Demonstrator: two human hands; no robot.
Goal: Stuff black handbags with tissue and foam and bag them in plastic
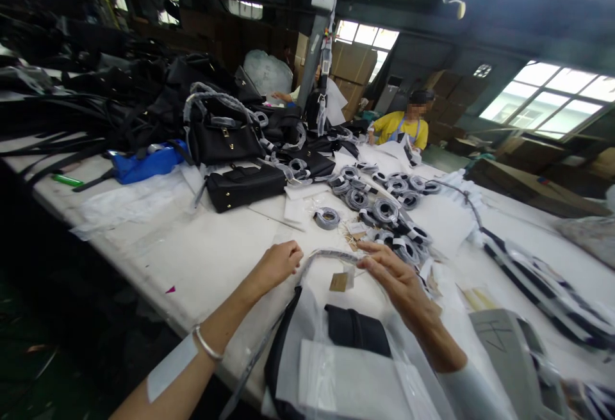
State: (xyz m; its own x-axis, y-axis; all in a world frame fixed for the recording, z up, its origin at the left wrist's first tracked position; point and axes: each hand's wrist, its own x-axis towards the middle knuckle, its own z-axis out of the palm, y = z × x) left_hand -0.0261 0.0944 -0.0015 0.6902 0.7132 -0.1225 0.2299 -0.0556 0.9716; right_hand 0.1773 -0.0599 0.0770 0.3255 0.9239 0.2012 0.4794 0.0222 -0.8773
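Note:
A black handbag (356, 331) in clear plastic wrap lies at the table's near edge, below my hands. Its wrapped handle (331, 255) arches up between them. My left hand (278, 264) is closed in a loose fist at the handle's left end. My right hand (394, 274) pinches the handle's right end, fingers together, beside a small brown paper tag (339, 282) that hangs from it.
Several coiled wrapped straps (384, 209) lie behind my hands. Black handbags (243, 184) and a blue bag (147, 162) sit at the left on the white table (202, 247). A person in yellow (401, 127) works at the far end. Grey box (509, 349) at right.

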